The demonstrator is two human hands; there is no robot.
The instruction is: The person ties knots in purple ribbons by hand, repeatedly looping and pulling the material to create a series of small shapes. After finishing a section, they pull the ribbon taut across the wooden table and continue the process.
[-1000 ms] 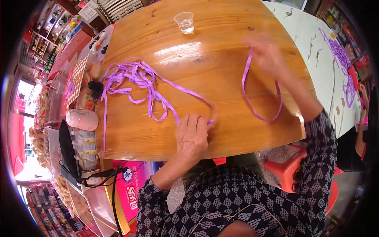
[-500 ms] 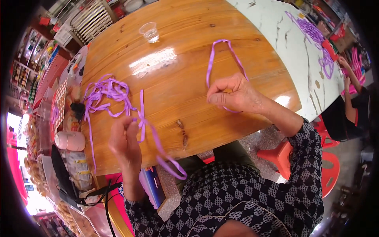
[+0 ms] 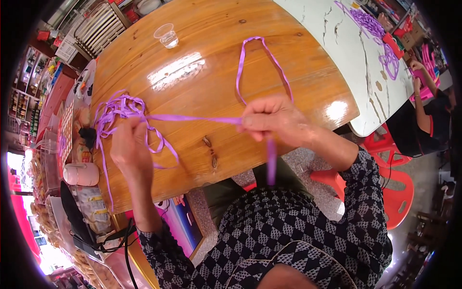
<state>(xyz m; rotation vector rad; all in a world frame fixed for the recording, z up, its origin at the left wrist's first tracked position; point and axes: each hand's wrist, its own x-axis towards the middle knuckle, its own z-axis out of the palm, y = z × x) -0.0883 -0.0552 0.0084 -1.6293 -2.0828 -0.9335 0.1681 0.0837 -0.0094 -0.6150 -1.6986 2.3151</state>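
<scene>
A narrow purple ribbon (image 3: 192, 117) is stretched almost level between my two hands, above the wooden table (image 3: 211, 86). At the left end my left hand (image 3: 132, 147) pinches it, next to a loose heap of purple ribbon (image 3: 115, 110). Closed on the other end, my right hand (image 3: 276, 119) lets a blurred tail dangle beneath it toward my lap. Beyond the right hand lies a curved length of purple ribbon (image 3: 239, 67) on the wood; its near part is hidden behind that hand.
A clear plastic cup (image 3: 168, 39) stands toward the far edge. A pink rounded object (image 3: 82, 174) sits at the left edge. On the right, a white marbled table (image 3: 356, 62) bears more purple ribbon (image 3: 373, 26), with another person's hands (image 3: 417, 79) beside it. Red stools (image 3: 397, 197) stand below.
My right hand has taken hold of the ribbon that hung from my left hand. The ribbon is now drawn out straight between them. The whole view has shifted slightly.
</scene>
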